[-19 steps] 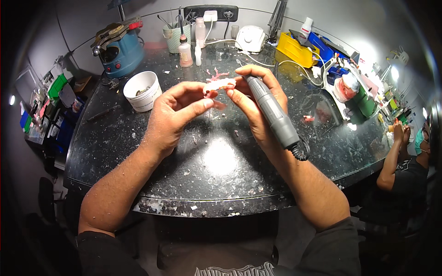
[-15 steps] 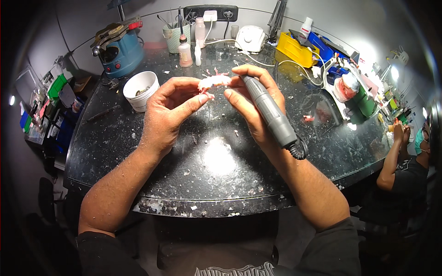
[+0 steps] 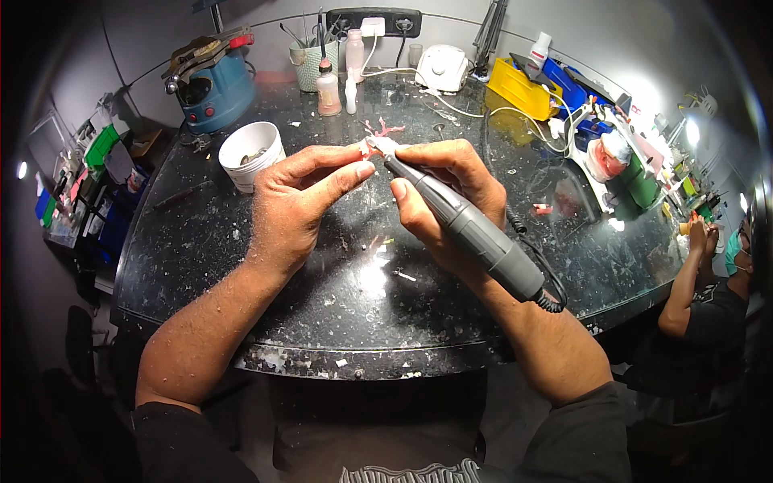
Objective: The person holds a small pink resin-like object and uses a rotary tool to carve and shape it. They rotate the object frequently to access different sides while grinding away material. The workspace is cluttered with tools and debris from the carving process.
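A small pink-and-white piece with thin branching pink prongs [image 3: 382,138], probably dental work, is pinched between the thumb and fingers of my left hand [image 3: 288,197]. My right hand [image 3: 477,179] grips a dark grey rotary handpiece [image 3: 481,241] like a pen. Its narrow front end meets or nearly meets the piece, and a coiled cord trails from its rear. Fingertips of my right hand are close beside the piece and partly cover it. Whether the handpiece is spinning cannot be made out.
On the left stand a white tub [image 3: 251,155] and a blue bench machine [image 3: 216,97]. A tool cup [image 3: 308,71], a bottle [image 3: 328,94] and a white device [image 3: 442,68] line the back. Yellow [image 3: 515,82] and blue bins are at right. A co-worker [image 3: 708,282] sits far right.
My right hand has turned the handpiece, bringing its front end down to the piece while its rear swung lower right. The piece has tilted in my left fingers. A thin white sliver now shows below.
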A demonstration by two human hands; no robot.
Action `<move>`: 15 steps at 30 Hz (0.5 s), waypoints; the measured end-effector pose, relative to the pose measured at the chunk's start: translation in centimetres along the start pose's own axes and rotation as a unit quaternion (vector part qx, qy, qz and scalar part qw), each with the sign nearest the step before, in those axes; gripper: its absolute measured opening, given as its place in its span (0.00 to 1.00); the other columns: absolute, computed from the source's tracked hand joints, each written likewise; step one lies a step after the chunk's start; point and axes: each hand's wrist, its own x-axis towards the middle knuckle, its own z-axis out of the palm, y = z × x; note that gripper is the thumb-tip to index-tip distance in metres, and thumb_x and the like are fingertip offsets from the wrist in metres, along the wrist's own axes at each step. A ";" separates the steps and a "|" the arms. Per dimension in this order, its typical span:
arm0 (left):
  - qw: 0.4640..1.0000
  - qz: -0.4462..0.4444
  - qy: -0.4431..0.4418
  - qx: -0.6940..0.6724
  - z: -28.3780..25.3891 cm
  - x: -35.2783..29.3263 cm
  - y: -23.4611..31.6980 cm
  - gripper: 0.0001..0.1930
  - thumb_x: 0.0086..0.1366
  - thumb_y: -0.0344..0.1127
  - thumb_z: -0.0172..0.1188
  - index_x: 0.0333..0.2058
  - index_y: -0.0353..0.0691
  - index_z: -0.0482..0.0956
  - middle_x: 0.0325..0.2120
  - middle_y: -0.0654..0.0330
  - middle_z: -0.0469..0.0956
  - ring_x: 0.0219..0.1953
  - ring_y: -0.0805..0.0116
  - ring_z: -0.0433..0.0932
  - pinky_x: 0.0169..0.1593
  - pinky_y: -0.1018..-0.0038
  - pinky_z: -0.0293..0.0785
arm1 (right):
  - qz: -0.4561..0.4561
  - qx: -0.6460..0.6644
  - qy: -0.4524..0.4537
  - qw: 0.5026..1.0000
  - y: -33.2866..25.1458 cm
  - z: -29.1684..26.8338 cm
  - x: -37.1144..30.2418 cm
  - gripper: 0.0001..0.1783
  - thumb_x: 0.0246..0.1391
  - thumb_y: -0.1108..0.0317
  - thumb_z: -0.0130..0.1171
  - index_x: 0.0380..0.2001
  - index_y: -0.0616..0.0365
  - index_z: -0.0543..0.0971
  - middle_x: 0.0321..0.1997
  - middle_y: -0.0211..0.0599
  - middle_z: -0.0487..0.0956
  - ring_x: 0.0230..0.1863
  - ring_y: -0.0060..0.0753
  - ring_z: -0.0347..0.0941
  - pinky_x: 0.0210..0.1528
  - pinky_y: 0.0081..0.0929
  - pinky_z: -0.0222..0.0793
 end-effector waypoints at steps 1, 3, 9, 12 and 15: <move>1.000 0.002 0.001 0.006 0.0 0.0 0.0 0.10 0.64 0.25 0.67 0.45 0.34 0.86 0.41 0.57 0.86 0.45 0.72 0.83 0.53 0.77 0.78 | 0.000 0.000 0.000 1.000 0.2 0.1 0.0 0.17 0.48 0.76 0.69 0.44 0.62 0.79 0.41 0.41 0.84 0.42 0.27 0.83 0.47 0.25 0.79; 1.000 0.001 -0.013 0.020 -0.4 0.0 -0.1 0.10 0.64 0.25 0.67 0.45 0.34 0.86 0.41 0.57 0.86 0.45 0.72 0.84 0.52 0.77 0.78 | -0.046 -0.008 0.016 0.999 0.6 0.2 0.1 0.18 0.48 0.76 0.69 0.44 0.62 0.79 0.41 0.42 0.84 0.42 0.27 0.83 0.47 0.24 0.79; 1.000 0.008 -0.001 0.000 0.2 0.0 -0.1 0.10 0.64 0.27 0.68 0.44 0.35 0.86 0.41 0.57 0.86 0.43 0.73 0.83 0.50 0.77 0.78 | -0.023 -0.009 0.009 1.000 0.2 0.1 0.3 0.17 0.49 0.77 0.69 0.44 0.63 0.79 0.40 0.41 0.84 0.42 0.29 0.84 0.46 0.25 0.80; 1.000 -0.002 0.007 -0.005 -0.1 -0.1 -0.4 0.10 0.64 0.28 0.68 0.44 0.36 0.87 0.42 0.58 0.86 0.44 0.74 0.82 0.50 0.77 0.77 | -0.001 -0.017 -0.007 1.000 0.2 0.2 0.2 0.16 0.49 0.76 0.69 0.43 0.63 0.79 0.39 0.40 0.84 0.42 0.28 0.84 0.46 0.25 0.80; 1.000 -0.013 0.005 -0.011 0.1 -0.1 -0.4 0.10 0.64 0.28 0.68 0.44 0.35 0.87 0.42 0.57 0.86 0.45 0.73 0.82 0.51 0.76 0.76 | 0.006 -0.035 -0.008 0.999 -0.1 -0.1 0.2 0.16 0.50 0.75 0.69 0.43 0.62 0.80 0.39 0.40 0.84 0.41 0.27 0.84 0.45 0.24 0.80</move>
